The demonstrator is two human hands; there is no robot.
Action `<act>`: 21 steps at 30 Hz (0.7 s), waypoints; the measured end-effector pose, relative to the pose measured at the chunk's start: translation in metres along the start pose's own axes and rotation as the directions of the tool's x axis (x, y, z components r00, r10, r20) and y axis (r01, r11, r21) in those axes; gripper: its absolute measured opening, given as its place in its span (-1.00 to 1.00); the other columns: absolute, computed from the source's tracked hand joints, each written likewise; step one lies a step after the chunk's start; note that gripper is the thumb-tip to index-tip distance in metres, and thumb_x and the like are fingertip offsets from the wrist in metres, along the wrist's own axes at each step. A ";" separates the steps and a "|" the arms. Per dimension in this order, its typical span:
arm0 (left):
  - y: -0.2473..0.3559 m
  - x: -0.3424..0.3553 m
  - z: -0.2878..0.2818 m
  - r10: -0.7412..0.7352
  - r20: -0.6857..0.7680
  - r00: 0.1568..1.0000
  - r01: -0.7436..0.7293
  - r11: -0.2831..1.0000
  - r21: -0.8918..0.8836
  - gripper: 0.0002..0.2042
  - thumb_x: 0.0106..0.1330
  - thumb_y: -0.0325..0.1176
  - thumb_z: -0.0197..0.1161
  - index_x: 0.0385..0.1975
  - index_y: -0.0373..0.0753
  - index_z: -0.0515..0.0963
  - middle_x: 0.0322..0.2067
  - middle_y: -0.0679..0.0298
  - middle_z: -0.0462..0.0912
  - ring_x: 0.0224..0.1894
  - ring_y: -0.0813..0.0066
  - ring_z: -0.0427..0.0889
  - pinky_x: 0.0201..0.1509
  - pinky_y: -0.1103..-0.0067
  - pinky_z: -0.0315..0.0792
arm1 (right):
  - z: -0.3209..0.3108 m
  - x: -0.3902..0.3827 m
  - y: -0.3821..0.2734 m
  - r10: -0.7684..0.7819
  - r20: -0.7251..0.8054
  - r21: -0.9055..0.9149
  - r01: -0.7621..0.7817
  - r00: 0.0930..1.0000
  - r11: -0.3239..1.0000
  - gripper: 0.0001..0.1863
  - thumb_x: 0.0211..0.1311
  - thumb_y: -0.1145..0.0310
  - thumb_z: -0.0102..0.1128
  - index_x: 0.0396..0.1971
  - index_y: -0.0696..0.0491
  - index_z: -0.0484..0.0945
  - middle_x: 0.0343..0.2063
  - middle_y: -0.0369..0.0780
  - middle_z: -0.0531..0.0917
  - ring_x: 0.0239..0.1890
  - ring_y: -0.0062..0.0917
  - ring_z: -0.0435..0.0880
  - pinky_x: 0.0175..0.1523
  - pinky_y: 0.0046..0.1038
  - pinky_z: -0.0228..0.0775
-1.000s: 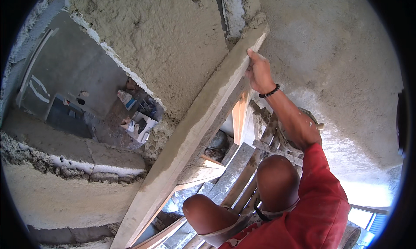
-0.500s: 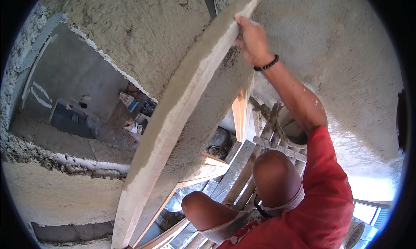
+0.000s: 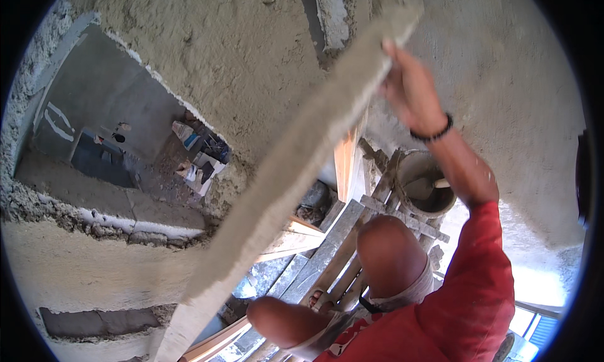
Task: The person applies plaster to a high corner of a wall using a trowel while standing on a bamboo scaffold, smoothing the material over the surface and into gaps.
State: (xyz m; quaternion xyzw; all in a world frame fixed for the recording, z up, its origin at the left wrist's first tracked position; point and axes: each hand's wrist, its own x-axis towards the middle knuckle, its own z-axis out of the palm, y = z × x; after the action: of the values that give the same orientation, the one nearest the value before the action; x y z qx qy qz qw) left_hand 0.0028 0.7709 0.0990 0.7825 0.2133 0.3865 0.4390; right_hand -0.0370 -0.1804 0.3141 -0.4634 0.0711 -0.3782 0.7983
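Observation:
My right hand [image 3: 409, 85], with a dark beaded bracelet at the wrist, grips the upper part of a long, mortar-smeared board [image 3: 296, 148], which runs diagonally to the bottom edge and is blurred by motion. Rough plaster [image 3: 220, 66] lies behind it on the left, around a rectangular opening [image 3: 113, 104] onto a room below with bags and debris. Beside my forearm is a round bucket [image 3: 421, 164] with grey contents and a light handle [image 3: 440, 183] in it. My left hand is out of sight.
My bent knees [image 3: 387, 255] and a sandaled foot are over a slatted plank platform [image 3: 343, 248] with gaps. Timber framing [image 3: 345, 160] stands beside the board. A plastered surface [image 3: 516, 97] fills the right, with a blue slatted panel [image 3: 544, 327] low at that side.
The board rose and came away from the plastered edge, then swung rightward in my right hand, now blurred. More of the bucket shows beside my forearm.

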 end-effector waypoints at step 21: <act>0.274 -0.100 -0.014 -0.151 0.013 0.988 0.091 0.527 -0.845 -0.40 0.07 0.02 0.24 0.03 -0.26 0.39 0.02 0.10 0.49 0.06 0.18 0.44 0.06 0.15 0.36 | -0.161 -0.147 0.092 0.588 -0.145 0.374 -0.506 0.796 0.777 -0.67 0.31 0.23 0.04 -0.09 0.17 0.41 -0.21 -0.14 0.63 -0.21 -0.42 0.67 -0.13 -0.31 0.59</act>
State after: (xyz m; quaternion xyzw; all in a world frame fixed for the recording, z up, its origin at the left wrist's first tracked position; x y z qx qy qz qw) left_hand -0.0713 0.5673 0.2952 0.4455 0.0682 0.4339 0.7801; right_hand -0.1657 -0.1663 0.1157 -0.2358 0.2433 -0.1900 0.9215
